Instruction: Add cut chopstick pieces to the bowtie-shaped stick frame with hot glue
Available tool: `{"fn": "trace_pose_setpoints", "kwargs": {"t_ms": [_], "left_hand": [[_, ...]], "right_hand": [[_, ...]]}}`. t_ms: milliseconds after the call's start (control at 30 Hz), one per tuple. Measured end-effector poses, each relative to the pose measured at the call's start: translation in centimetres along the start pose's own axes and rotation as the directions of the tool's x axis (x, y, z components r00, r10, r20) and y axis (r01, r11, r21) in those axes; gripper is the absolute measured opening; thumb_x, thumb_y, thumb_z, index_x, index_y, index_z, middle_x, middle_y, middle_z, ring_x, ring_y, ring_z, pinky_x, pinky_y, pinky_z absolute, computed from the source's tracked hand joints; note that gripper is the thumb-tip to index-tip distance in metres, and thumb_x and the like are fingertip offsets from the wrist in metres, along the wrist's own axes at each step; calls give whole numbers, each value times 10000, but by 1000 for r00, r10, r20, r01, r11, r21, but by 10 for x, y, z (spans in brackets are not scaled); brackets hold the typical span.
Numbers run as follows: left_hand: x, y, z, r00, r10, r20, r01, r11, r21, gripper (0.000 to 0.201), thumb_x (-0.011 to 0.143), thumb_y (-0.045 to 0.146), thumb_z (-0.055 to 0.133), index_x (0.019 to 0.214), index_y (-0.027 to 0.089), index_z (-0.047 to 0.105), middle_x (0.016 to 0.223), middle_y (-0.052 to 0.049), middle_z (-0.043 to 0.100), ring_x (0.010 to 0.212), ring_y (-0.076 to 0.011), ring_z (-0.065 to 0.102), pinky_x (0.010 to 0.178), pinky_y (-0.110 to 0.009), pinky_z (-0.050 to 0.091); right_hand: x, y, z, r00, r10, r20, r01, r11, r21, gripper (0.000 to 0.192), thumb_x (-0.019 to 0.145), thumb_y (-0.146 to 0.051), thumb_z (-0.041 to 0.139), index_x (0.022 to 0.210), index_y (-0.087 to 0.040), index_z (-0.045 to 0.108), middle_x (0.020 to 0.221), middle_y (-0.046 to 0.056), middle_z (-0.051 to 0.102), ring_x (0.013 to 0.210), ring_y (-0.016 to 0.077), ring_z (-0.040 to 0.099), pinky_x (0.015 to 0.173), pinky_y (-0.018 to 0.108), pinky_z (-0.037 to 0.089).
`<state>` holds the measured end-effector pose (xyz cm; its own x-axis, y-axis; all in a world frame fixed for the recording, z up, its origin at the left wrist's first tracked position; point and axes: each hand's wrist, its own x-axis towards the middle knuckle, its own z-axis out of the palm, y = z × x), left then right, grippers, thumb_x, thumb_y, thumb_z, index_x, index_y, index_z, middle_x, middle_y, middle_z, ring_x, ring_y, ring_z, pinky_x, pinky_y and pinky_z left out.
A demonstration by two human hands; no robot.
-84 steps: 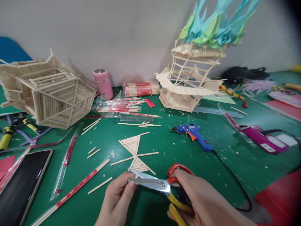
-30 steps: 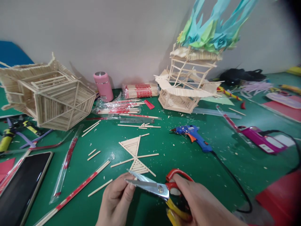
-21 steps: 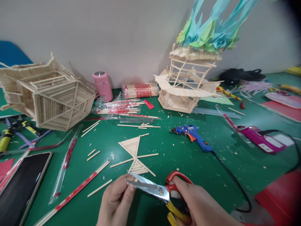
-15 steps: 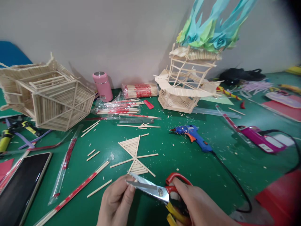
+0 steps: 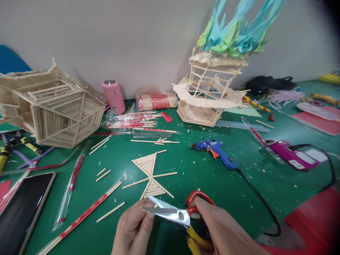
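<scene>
My right hand [image 5: 216, 221] grips a pair of scissors [image 5: 180, 216] by its red and yellow handles, and the blades stand a little apart. Their tips reach to the fingers of my left hand [image 5: 135, 225], which is closed in a pinch. A pale stick end [image 5: 155, 206] shows between the blades at those fingers; the rest of it is hidden. Just beyond the hands, a flat piece made of wooden sticks [image 5: 145, 165] lies on the green table [image 5: 191, 180], with two filled triangles meeting at the centre. A loose stick [image 5: 110, 212] lies left of my left hand.
A blue glue gun [image 5: 214, 148] with a black cord lies right of centre. Stick-built models [image 5: 70, 117] stand at the back left and right, a pink bottle [image 5: 114, 96] between them. Wrapped chopsticks [image 5: 156, 101] lie near the wall, a phone [image 5: 26, 209] at front left.
The view has shifted slightly, so the things on the table sit a little further left. Both hands and the scissors keep nearly the same pose.
</scene>
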<state>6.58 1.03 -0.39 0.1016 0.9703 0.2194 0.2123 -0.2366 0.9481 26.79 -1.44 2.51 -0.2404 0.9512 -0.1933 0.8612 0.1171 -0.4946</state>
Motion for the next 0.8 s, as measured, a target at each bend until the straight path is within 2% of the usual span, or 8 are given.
{"fn": "trace_pose_setpoints", "kwargs": {"t_ms": [100,300,467,800], "left_hand": [[0,1,-1,999,10,33,-11,1000,28,171,817,221,514,721,213,656,621,5,616,539,-116,549,506,-161,431],[0,1,-3,999,36,27,-37,998,44,170,819,198,509,740,207,659,620,13,611,556,-111,553,524,-154,429],[1,0,-4,997,34,67,-42,992,117,205,834,204,480,738,190,661,637,-6,626,541,-115,547,502,-160,424],[1,0,-2,997,47,59,-55,989,137,212,831,197,482,663,173,609,592,8,591,505,-92,508,473,-143,395]], "right_hand": [[4,0,-1,999,9,51,-8,1000,-10,197,620,-207,547,809,-204,493,719,58,626,664,228,608,592,321,482],[8,0,-1,977,13,211,-19,999,28,323,547,-87,517,853,-183,471,739,34,629,638,191,586,512,252,428],[9,-1,-1,973,41,227,-42,999,2,343,543,-60,513,864,-174,471,739,33,637,592,178,579,472,241,402],[8,-2,0,975,50,217,-58,998,28,347,558,-58,519,885,-169,485,758,37,645,602,171,580,494,239,404]]}}
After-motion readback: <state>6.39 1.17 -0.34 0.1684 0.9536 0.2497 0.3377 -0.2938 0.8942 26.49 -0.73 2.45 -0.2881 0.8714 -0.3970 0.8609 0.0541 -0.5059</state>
